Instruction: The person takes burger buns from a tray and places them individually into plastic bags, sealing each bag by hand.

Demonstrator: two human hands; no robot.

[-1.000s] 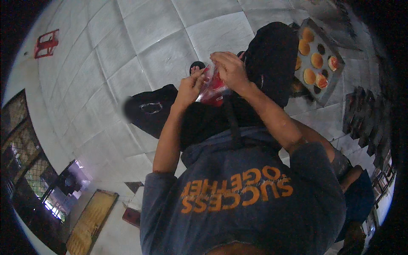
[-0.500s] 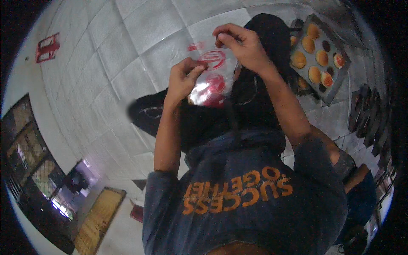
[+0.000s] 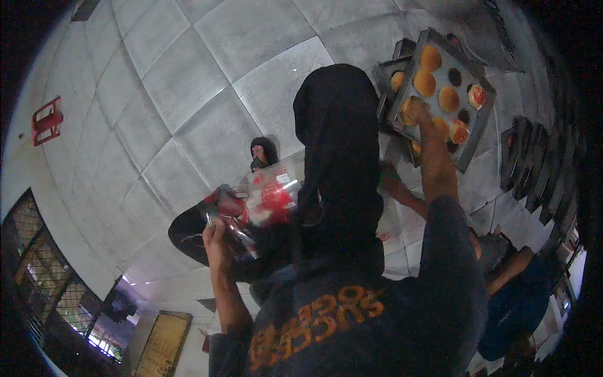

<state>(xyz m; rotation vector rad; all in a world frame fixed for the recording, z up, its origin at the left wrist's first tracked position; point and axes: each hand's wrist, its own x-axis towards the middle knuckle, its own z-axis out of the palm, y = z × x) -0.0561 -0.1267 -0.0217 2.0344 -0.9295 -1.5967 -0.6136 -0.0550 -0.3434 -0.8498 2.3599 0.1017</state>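
My left hand (image 3: 215,232) is closed on a crinkled clear plastic bag (image 3: 242,232) with red print, low over my lap. Beside it, more clear plastic packaging with red and white print (image 3: 273,198) lies across my dark-clothed legs. My right arm stretches out to a metal tray (image 3: 465,160) at the far right. There my right hand (image 3: 422,118) touches or covers a golden round bun (image 3: 409,108) near the tray's left edge. Its fingers are blurred, and I cannot tell whether they grip the bun. Golden buns (image 3: 448,98) and red-topped ones (image 3: 477,96) share the tray.
Another tray (image 3: 388,78) sits partly under the bun tray. Dark metal trays or racks (image 3: 534,163) line the right side. Another person in blue (image 3: 518,308) is at the lower right. A red object (image 3: 47,121) and a wooden board (image 3: 164,345) are to the left.
My right hand has left the bag and reached right to the buns. My left hand has moved down and left with the bag. The view has shifted.
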